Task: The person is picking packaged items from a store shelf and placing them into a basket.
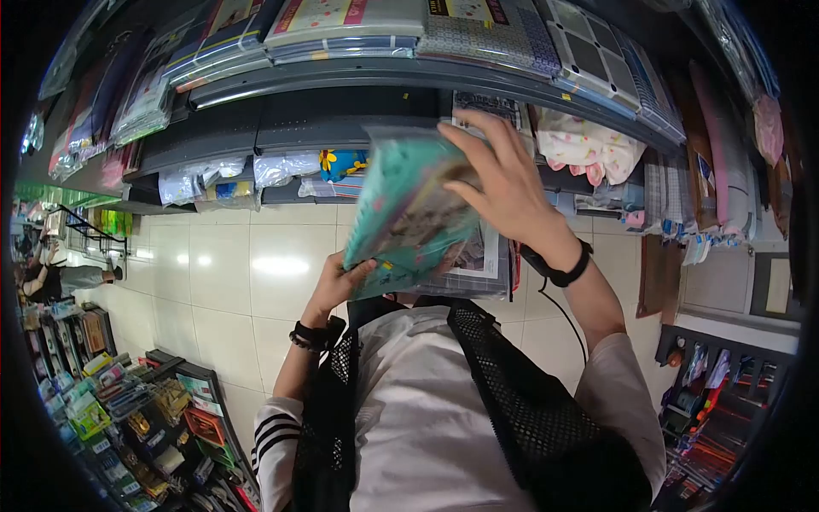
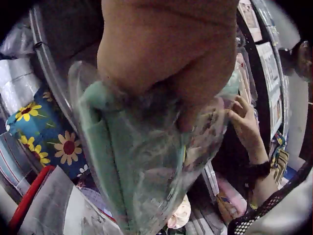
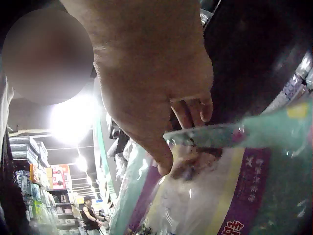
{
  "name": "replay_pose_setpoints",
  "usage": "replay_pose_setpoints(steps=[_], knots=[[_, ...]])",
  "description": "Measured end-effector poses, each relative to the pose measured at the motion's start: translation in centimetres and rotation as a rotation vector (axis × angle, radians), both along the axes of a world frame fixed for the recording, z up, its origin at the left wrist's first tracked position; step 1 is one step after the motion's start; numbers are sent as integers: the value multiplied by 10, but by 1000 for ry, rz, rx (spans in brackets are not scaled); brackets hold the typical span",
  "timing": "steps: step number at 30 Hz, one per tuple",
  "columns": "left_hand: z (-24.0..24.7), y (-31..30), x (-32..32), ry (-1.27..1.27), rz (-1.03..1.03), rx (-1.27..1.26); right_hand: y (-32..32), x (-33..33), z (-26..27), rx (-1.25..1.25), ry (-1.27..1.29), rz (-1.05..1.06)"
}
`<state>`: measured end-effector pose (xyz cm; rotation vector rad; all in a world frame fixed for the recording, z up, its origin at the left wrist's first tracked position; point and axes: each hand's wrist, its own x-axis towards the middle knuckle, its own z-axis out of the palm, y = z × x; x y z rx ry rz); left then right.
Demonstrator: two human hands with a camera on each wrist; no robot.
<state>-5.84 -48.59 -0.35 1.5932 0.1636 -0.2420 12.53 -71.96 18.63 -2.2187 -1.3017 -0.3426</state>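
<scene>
A green fabric pack in clear plastic, with a purple and yellow printed band, is held tilted before the person's chest. My left hand grips its lower left corner, thumb on the front. In the left wrist view the left hand bunches the loose plastic over the green cloth. At the upper right edge, my right hand holds the pack between thumb and fingers. The right wrist view shows the right hand's thumb over the printed face. Behind the green pack, a grey-and-white pack shows partly.
A shelf ahead carries several wrapped bedding packs. On the lower level lie a blue flowered pack and a white floral bundle. Racks of small goods stand behind at left. A dark cable hangs from the right wrist.
</scene>
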Motion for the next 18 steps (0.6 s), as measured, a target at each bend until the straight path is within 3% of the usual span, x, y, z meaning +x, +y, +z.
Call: replay_pose_setpoints(steps=[2, 4, 6, 8, 10, 11, 13, 14, 16, 18], knots=[[-20, 5, -6, 54, 155, -92, 4, 3, -19, 26, -83, -71], [-20, 10, -12, 150, 208, -170, -2, 3, -60, -25, 44, -78], [-34, 17, -20, 290, 284, -313, -15, -4, -117, -129, 474, -133], [-34, 13, -15, 310, 399, -448, -36, -10, -217, -103, 787, -102], [-44, 16, -12, 346, 526, -615, -47, -25, -269, -264, 1368, -197], [-47, 18, -9, 347, 524, -614, -48, -34, -273, -262, 1368, -199], [-48, 18, -8, 321, 648, -795, -48, -52, -280, 65, 2108, -227], [-46, 19, -10, 296, 647, -854, -47, -56, -284, 65, 2115, -231], [-40, 23, -10, 334, 644, -824, -44, -65, -286, 386, 2547, 40], [-35, 27, -9, 367, 627, -774, -40, -62, -274, 453, 2470, -58]])
